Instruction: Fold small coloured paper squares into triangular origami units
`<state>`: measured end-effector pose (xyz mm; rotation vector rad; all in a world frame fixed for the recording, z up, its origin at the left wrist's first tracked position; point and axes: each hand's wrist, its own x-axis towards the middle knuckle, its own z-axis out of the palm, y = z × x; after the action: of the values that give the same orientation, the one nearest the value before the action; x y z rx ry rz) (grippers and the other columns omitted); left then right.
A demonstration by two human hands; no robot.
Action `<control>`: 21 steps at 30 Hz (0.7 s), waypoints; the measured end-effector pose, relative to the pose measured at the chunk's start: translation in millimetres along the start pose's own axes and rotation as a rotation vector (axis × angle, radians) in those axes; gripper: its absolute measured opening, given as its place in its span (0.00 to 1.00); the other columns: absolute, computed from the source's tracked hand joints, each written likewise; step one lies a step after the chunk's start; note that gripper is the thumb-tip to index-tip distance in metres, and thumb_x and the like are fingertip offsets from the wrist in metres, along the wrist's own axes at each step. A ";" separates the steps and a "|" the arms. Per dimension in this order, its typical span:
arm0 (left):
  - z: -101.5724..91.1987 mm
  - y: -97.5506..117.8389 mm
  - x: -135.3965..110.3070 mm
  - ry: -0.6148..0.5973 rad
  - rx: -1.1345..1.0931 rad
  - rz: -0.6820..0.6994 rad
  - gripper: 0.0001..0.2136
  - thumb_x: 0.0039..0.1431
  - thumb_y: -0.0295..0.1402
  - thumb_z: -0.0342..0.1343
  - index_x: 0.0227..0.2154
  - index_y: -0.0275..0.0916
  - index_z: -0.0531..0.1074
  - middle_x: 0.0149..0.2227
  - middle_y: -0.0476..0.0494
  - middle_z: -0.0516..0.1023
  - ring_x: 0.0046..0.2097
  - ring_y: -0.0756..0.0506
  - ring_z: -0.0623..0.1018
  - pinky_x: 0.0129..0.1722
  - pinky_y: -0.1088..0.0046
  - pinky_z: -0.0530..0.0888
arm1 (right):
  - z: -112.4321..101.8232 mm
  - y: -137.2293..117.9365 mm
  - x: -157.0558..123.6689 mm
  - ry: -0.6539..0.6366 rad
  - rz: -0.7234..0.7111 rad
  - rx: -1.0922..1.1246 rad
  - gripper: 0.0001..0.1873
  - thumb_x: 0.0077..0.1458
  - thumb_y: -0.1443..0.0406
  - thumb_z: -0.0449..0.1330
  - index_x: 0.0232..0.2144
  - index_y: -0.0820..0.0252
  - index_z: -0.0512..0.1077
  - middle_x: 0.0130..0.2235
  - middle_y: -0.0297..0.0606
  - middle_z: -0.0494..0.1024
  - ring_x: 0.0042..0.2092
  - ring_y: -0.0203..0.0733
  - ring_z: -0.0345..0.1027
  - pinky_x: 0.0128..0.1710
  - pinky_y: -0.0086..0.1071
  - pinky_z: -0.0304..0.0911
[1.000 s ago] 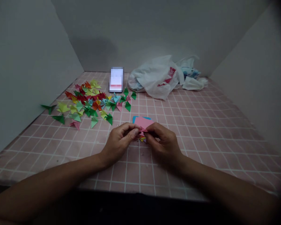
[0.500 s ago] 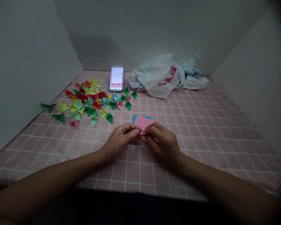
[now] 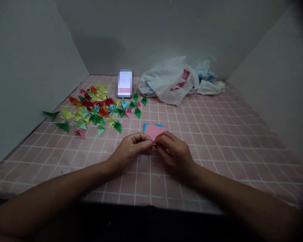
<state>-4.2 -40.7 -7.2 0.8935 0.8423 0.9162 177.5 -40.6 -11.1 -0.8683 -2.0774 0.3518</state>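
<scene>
Between my two hands is a small folded piece of pink paper [image 3: 154, 143], mostly hidden by the fingers. My left hand [image 3: 132, 148] pinches it from the left with thumb and forefinger. From the right, my right hand [image 3: 175, 151] closes its fingertips on the same paper. Just beyond the fingertips lies a stack of square paper sheets [image 3: 154, 130], pink on top with blue showing at its back edge. A bit of yellow paper [image 3: 153, 148] peeks out below the pinched fingers.
Many folded paper cranes [image 3: 98, 109] in several colours spread over the left of the checked tablecloth [image 3: 217, 148]. Behind them a phone [image 3: 125, 83] stands upright. White plastic bags [image 3: 169, 80] lie along the back wall. Walls rise at both sides.
My fingertips have drawn slightly closer together around the pink paper, covering more of it. The left thumb has shifted a little to the right.
</scene>
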 end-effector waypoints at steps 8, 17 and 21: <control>0.8 4.6 2.4 0.019 -0.129 -0.061 0.08 0.51 0.32 0.67 0.29 0.34 0.76 0.31 0.46 0.78 0.34 0.50 0.77 0.38 0.73 0.74 | -1.2 2.8 1.6 0.006 0.134 0.208 0.06 0.63 0.72 0.56 0.34 0.59 0.71 0.32 0.35 0.74 0.35 0.38 0.69 0.35 0.33 0.64; -1.8 7.4 4.1 -0.025 -0.136 -0.104 0.07 0.50 0.31 0.67 0.29 0.33 0.76 0.30 0.46 0.77 0.34 0.50 0.77 0.36 0.73 0.75 | -2.8 5.9 4.2 -0.011 0.201 0.337 0.07 0.60 0.73 0.60 0.33 0.57 0.72 0.34 0.34 0.75 0.36 0.38 0.69 0.37 0.33 0.63; -2.6 8.0 4.5 -0.030 -0.127 -0.113 0.08 0.49 0.31 0.67 0.29 0.33 0.76 0.29 0.46 0.77 0.33 0.50 0.77 0.36 0.74 0.76 | -3.7 6.1 4.1 -0.026 0.199 0.360 0.06 0.61 0.72 0.60 0.33 0.58 0.73 0.33 0.34 0.75 0.35 0.37 0.69 0.37 0.33 0.63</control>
<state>-7.2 -33.3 -1.9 0.7407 0.7918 0.8455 181.5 -33.6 -9.5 -0.8515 -1.8741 0.8198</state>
